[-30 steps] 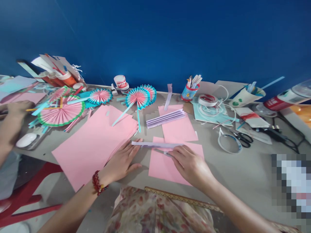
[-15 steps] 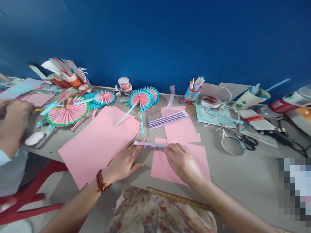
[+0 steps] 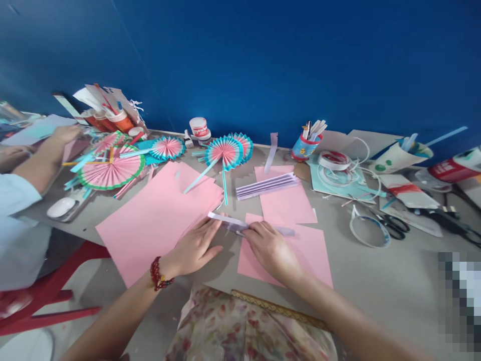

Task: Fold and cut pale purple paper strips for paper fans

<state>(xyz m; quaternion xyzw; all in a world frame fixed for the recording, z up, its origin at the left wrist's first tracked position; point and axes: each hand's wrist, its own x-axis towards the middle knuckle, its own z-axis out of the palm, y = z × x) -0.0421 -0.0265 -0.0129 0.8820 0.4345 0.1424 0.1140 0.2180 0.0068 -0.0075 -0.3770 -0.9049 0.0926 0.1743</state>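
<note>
A narrow lilac paper strip [image 3: 231,220] lies across the table between my two hands, its right part over a pink sheet [image 3: 311,255]. My left hand [image 3: 195,245] rests flat at the strip's left end, fingers stretched and thumb apart. Bent over the middle of the strip, the fingers of my right hand [image 3: 268,245] press together on it; their tips are partly hidden. Behind them, a pleated lilac paper [image 3: 266,185] sits on another pink sheet [image 3: 287,200]. A stack of larger pink sheets [image 3: 150,215] spreads out left of my left hand.
Pink and blue paper fans [image 3: 221,152] stand behind the stack. A pen cup [image 3: 306,147], tape rolls [image 3: 333,160], black scissors [image 3: 396,226] and a glue jar [image 3: 199,128] are farther off. At the far left, another person's arm [image 3: 45,155] reaches over the table.
My right hand has slid left along the strip, uncovering more of its right end. The other person's arm has reached farther forward. The view has shifted slightly.
</note>
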